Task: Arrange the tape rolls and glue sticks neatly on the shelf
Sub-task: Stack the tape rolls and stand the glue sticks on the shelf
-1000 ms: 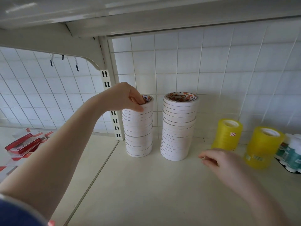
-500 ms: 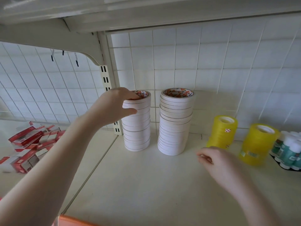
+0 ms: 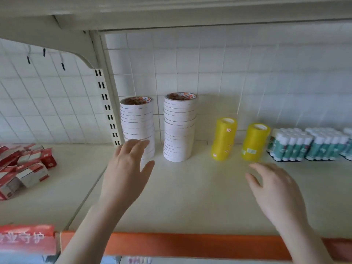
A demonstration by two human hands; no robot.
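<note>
Two tall stacks of white tape rolls stand at the back of the cream shelf (image 3: 190, 197): the left stack (image 3: 137, 121) and the right stack (image 3: 179, 128). Further right stand two yellow tape stacks, one (image 3: 224, 139) beside the other (image 3: 254, 141). Packs of green-and-white glue sticks (image 3: 291, 144) line the far right. My left hand (image 3: 127, 170) hovers with straight fingers in front of the left white stack's base, holding nothing. My right hand (image 3: 274, 189) is spread open just in front of the second yellow stack, apart from it.
A heap of red and white small boxes (image 3: 22, 166) lies on the neighbouring shelf bay at left. A slotted upright post (image 3: 108, 103) divides the bays. An orange price strip (image 3: 190, 244) runs along the shelf's front edge. A wire grid backs the shelf.
My left hand has let go of the top of the left white stack and dropped to its base. My right hand has opened and shifted right toward the yellow tapes.
</note>
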